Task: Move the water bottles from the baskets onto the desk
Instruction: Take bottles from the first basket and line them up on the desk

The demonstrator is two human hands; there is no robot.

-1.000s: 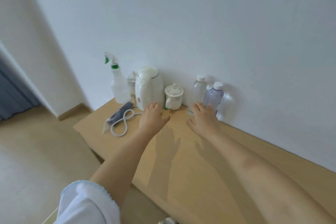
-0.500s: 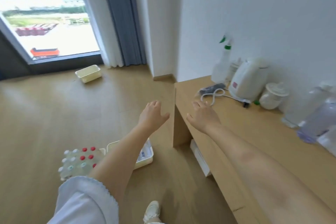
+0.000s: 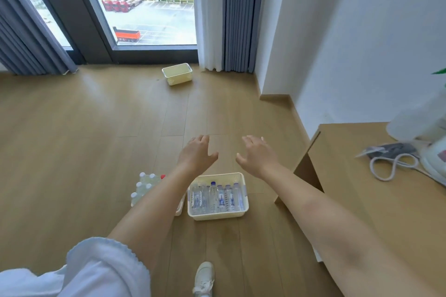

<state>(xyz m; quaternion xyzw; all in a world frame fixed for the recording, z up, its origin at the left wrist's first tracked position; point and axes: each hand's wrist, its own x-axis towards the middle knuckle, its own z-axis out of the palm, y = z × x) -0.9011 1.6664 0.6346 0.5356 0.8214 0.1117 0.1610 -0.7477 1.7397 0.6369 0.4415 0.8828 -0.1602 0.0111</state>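
Both hands are empty with fingers spread: left hand (image 3: 196, 153) and right hand (image 3: 255, 155) hover above the wooden floor (image 3: 84, 140). Below them, a cream perforated plastic basket (image 3: 218, 215) holds clear water bottles (image 3: 217, 198) lying side by side. The light wooden desk (image 3: 376, 200) stands to the right.

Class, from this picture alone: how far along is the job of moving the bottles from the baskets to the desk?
Done: nothing certain; the visible part of the desk shows no bottles, though its right end is out of view. In hand: nothing; the left hand and right hand are open and empty above the floor. Left: the bottles lying in the near basket, plus the capped bottles beside it. The far basket looks empty.
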